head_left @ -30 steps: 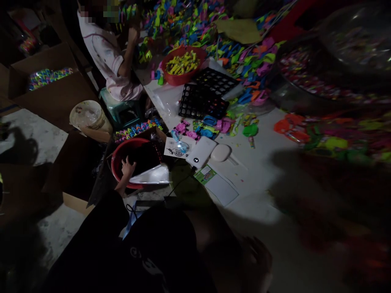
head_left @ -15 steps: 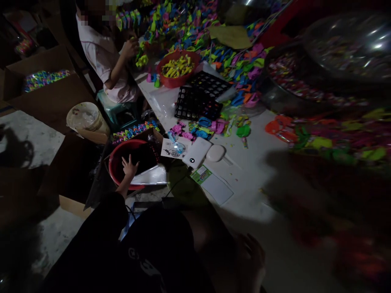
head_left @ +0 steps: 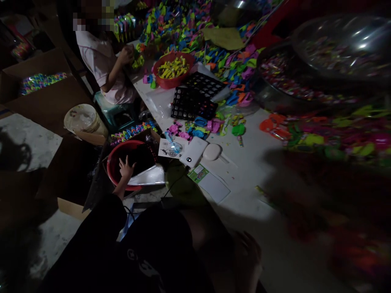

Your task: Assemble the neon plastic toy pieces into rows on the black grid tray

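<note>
My left hand [head_left: 126,167] is open, its fingers spread over a red basin [head_left: 112,156] at the left of the table. Clear plastic bags [head_left: 149,176] lie across the basin's near rim, close beside that hand. The basin's inside is too dark to make out. My right hand [head_left: 249,250] rests low at the table's near edge, mostly in shadow. Its fingers look loosely stretched, and I see nothing held in them. Nearest ahead of it on the table is a green-and-white card [head_left: 209,183].
A white power bank [head_left: 195,150], a rounded white case [head_left: 211,152] and black trays [head_left: 194,103] lie on the table. Beyond are an orange bowl [head_left: 171,81] and heaped coloured toy parts. Metal bowls [head_left: 262,91] stand right. A co-worker [head_left: 100,65] sits at left, near open cartons [head_left: 45,97].
The whole view has shifted slightly, so things sit a little further left. My left hand stays spread over the basin, and my right hand stays low by the table edge.
</note>
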Available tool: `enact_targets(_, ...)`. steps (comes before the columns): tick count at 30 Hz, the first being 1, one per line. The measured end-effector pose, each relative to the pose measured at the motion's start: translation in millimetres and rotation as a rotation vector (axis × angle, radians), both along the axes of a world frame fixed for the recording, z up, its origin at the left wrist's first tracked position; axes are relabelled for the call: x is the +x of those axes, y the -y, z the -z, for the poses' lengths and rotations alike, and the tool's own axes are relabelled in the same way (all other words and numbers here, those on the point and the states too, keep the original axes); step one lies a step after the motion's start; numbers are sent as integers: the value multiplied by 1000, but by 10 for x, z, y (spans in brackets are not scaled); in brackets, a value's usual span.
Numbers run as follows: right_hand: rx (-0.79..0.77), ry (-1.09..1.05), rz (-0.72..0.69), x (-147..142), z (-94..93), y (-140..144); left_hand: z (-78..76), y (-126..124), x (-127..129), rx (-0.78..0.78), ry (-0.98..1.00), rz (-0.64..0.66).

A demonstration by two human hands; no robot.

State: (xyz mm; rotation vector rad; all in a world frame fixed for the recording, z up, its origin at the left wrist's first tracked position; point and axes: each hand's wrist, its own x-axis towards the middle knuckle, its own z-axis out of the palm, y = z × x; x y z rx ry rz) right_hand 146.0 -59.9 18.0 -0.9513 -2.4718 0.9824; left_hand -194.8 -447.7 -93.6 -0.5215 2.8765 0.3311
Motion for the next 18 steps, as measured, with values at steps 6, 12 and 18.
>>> enact_targets(6,26,-5,-61,-11,12,-48,-84,-88,-75,54,56,-80)
enact_targets(12,71,-23,-120,-10,33,-52,-140,-13,32,52,15,-167)
enact_targets(18,70,-59,-84,-99,-39,18,-320,196,122,70,65,-305)
